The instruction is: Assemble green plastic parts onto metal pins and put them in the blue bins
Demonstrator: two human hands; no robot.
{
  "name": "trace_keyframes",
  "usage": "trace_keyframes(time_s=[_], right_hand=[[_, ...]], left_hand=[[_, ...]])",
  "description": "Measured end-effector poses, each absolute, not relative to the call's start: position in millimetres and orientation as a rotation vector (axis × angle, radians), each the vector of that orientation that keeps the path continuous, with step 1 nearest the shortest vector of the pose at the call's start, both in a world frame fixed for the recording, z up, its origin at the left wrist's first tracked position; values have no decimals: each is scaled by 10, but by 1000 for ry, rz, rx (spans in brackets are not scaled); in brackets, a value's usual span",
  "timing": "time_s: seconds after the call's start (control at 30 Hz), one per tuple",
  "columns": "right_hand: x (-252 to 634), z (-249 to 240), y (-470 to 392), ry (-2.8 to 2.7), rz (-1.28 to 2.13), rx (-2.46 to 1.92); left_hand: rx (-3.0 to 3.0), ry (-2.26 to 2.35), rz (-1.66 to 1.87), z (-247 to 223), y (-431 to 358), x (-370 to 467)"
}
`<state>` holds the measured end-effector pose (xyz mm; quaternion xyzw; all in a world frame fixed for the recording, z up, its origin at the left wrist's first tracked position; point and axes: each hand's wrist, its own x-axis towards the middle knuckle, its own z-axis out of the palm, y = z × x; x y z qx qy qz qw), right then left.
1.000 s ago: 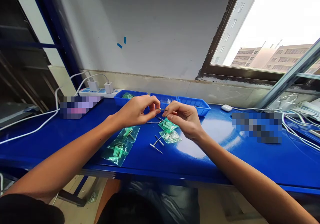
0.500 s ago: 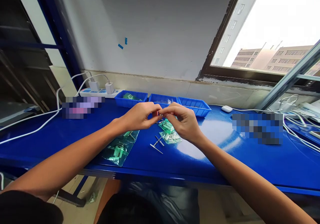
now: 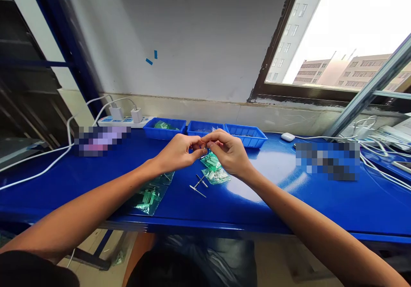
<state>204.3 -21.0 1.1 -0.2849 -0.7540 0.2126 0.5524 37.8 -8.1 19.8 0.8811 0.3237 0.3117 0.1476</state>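
My left hand (image 3: 183, 152) and my right hand (image 3: 228, 152) meet fingertip to fingertip above the blue table. Both are pinched closed on something small between them; the fingers hide most of it, and I cannot make out its kind. Under the right hand lie green-tinted plastic bags (image 3: 215, 169) with pale parts inside. Thin metal pins with white sleeves (image 3: 198, 186) rest loose on the table just below the hands. More green-tinted bags (image 3: 148, 199) lie beneath my left forearm, near the table's front edge.
Three blue bins stand in a row along the wall: a left bin (image 3: 147, 134), a middle bin (image 3: 192, 129) and a right bin (image 3: 255, 142). A power strip (image 3: 124, 122) with chargers and white cables is at the back left. A white case (image 3: 287, 137) sits right.
The two hands have drawn slightly closer together at the fingertips. The whole view has shifted a little; the bags, pins and bins stay in place on the table.
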Motion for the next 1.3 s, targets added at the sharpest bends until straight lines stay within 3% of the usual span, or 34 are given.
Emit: trace_keyframes(time_s=[0.2, 0.67, 1.0, 1.3], right_hand=[[2041, -25, -183, -1773, 502, -700], [2439, 158, 61, -1543, 219, -748], [2928, 96, 420, -1309, -220, -1031], [3195, -197, 675, -1576, -293, -1327]], left_hand=[[2529, 977, 829, 159, -31, 378], [2788, 1443, 309, 146, 163, 175], [2796, 1511, 3, 153, 116, 206], [2812, 1525, -28, 121, 125, 207]])
